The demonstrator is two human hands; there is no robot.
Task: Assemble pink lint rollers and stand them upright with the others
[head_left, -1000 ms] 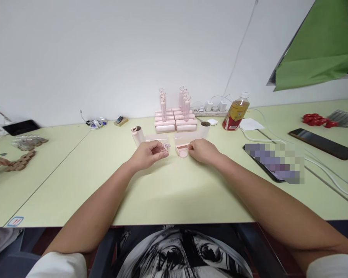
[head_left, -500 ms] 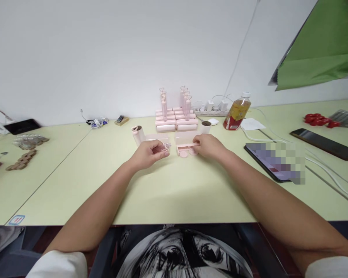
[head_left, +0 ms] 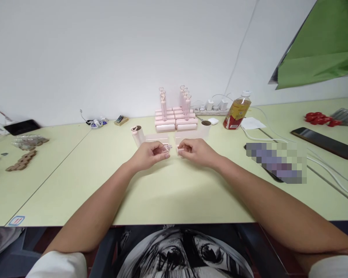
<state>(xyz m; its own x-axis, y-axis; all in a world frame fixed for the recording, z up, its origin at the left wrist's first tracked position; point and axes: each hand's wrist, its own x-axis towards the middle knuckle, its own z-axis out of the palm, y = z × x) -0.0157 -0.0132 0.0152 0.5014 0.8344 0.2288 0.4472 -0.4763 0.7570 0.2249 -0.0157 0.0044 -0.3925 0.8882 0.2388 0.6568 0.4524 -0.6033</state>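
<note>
My left hand (head_left: 149, 156) is closed, with a small clear pinkish piece (head_left: 168, 147) showing between thumb and fingertips. A short gap to its right, my right hand (head_left: 200, 152) has thumb and fingers pinched at the left end of a pale pink tray-like part (head_left: 178, 147). The right fingers cover most of that part, and I cannot make out what they grip. A light pink cylinder (head_left: 137, 135) stands upright just beyond my left hand. Behind the right hand, a translucent pink sheet (head_left: 187, 134) reaches toward a pale roll with a dark end (head_left: 205, 125).
Stacked pink boxes (head_left: 165, 126) stand against the wall, with slim heart-topped tubes (head_left: 163, 106) upright on them. To the right are a drink bottle (head_left: 237, 112), a power strip (head_left: 214, 113), a phone (head_left: 324, 143) and white cables. Brown pieces (head_left: 21, 160) lie at left.
My right hand has moved left along the pink part to its left end, now covering the round pink discs seen before. My left hand has stayed nearly still, holding the clear piece.
</note>
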